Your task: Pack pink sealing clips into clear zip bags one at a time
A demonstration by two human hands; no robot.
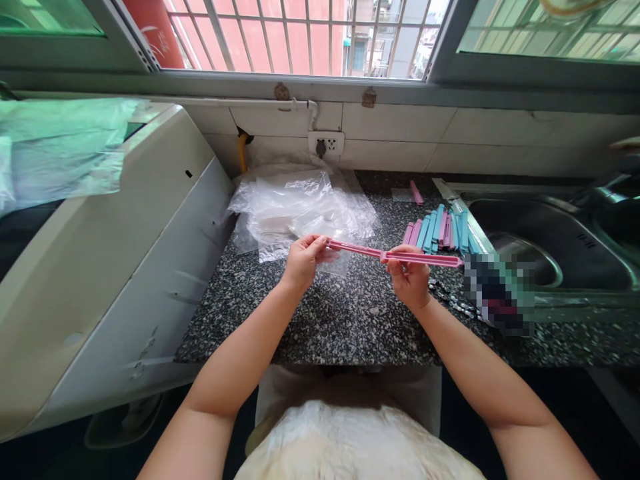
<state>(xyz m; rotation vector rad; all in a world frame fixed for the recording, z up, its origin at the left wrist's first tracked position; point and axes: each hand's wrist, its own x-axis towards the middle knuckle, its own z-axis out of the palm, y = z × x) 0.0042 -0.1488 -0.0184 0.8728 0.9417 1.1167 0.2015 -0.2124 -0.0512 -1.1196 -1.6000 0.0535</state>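
Stretched between my hands is a pink bag sealing clip, unfolded at its hinge into one long strip over the counter. My left hand pinches the thinner end between thumb and fingers. Near the hinge, my right hand grips the wider half, which extends past it to the right. Beyond the left hand lies a loose heap of clear plastic bags. A row of folded pink and teal clips rests beyond the right hand, with a single pink clip farther back.
A metal sink is set into the speckled dark counter at the right. Next to it sits a blurred-out item. A large white appliance borders the left side. On the tiled wall, a plug fills part of the socket.
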